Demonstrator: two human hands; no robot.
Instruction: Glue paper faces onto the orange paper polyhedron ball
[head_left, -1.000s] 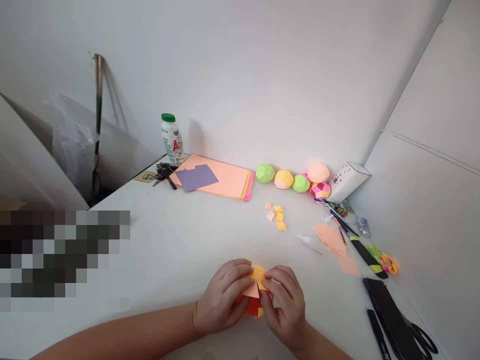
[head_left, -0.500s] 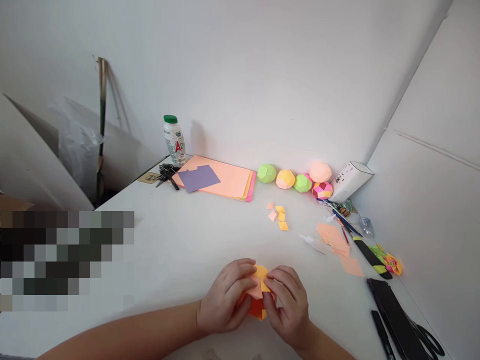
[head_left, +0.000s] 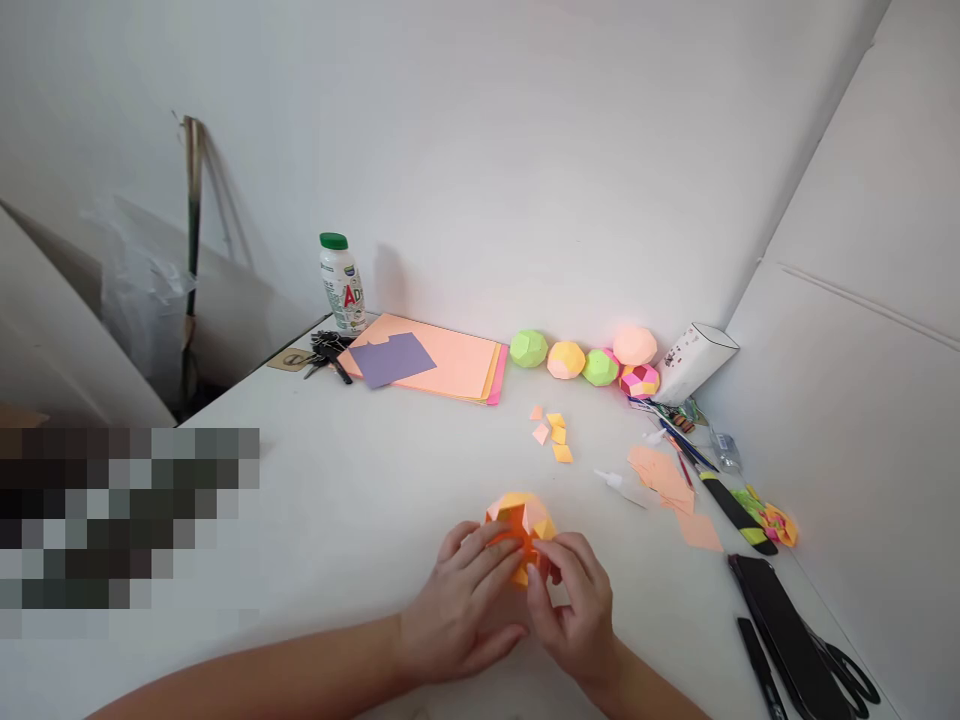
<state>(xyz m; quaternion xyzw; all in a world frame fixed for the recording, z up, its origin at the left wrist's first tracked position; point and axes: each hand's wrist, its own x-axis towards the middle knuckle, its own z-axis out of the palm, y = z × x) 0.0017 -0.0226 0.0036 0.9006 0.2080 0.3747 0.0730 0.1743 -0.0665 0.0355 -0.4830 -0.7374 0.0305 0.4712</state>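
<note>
A hollow faceted paper ball [head_left: 535, 512] in orange, yellow and peach stands on the table between my hands, its open side towards me. My left hand [head_left: 459, 606] has its fingers stretched across the opening, with the tips at or inside it; the thumb is apart from the ball. On the near right rim, the thumb and fingers of my right hand [head_left: 576, 608] pinch the ball's paper. The fingers cover part of the inside. Beyond it lie small yellow and peach paper diamonds [head_left: 559, 436].
Finished paper balls [head_left: 566, 360] line the wall beside coloured sheets [head_left: 457, 365] and a purple piece [head_left: 394, 360]. To the right lie a glue bottle [head_left: 621, 486], peach scraps [head_left: 660, 475], a cutter [head_left: 739, 512], a phone [head_left: 787, 630] and scissors [head_left: 847, 670]. A bottle [head_left: 343, 290] stands back left.
The ball has turned and shifted away from me, so its hollow inside now shows. My left hand's thumb has come off it and the fingers have straightened; the right hand still pinches.
</note>
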